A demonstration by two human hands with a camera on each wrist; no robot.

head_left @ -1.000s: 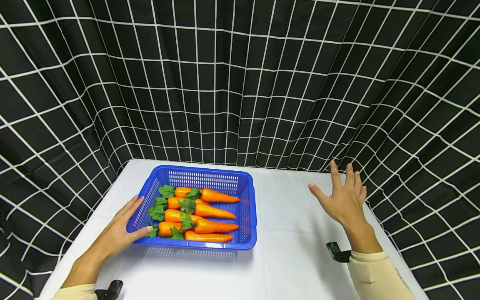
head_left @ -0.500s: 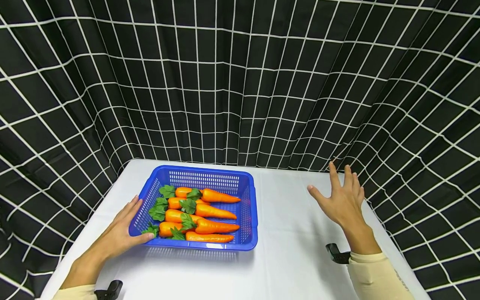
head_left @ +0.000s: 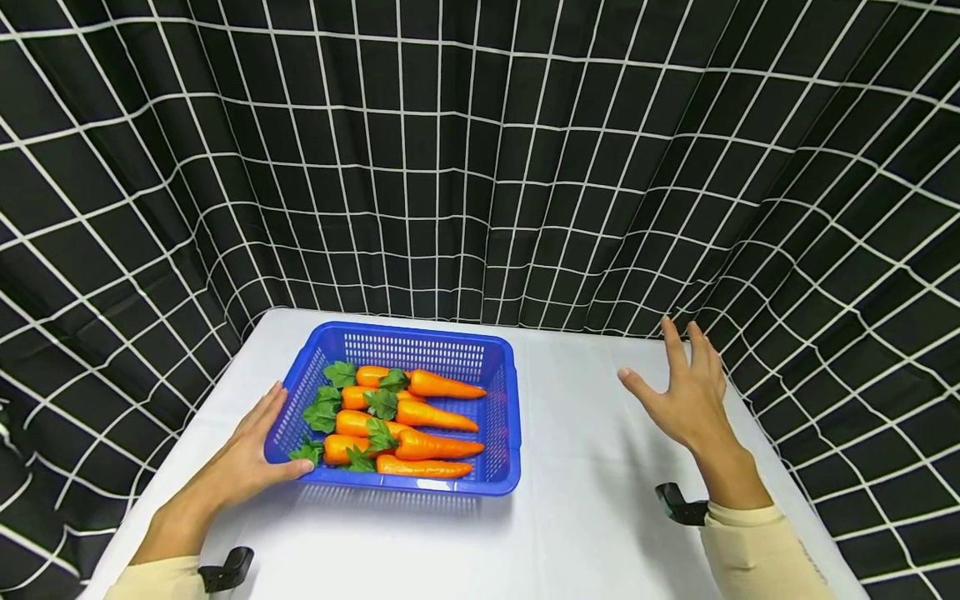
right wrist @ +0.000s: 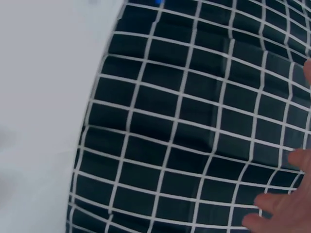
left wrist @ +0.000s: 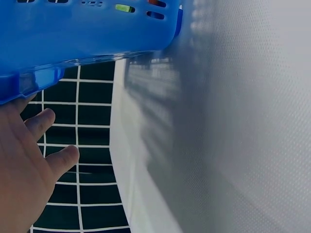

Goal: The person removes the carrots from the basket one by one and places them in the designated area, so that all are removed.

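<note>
A blue plastic basket (head_left: 501, 479) stands on the white table (head_left: 585, 500), left of centre, holding several orange carrots (head_left: 435, 448) with green leaves. My left hand (head_left: 251, 454) lies flat against the basket's left front corner, fingers straight, thumb at the front rim. In the left wrist view the basket's blue rim (left wrist: 87, 43) runs above that hand (left wrist: 29, 165). My right hand (head_left: 686, 400) hovers open above the table's right side, fingers spread, holding nothing; only its fingertips (right wrist: 279, 204) show in the right wrist view.
A black curtain with a white grid (head_left: 480, 167) closes in the table at the back and both sides. The table's right edge (right wrist: 92, 126) runs close to the right hand. Bare white tabletop lies between the basket and the right hand.
The basket and my left hand have shifted slightly right and back across the table. My right hand has stayed raised and spread in about the same place.
</note>
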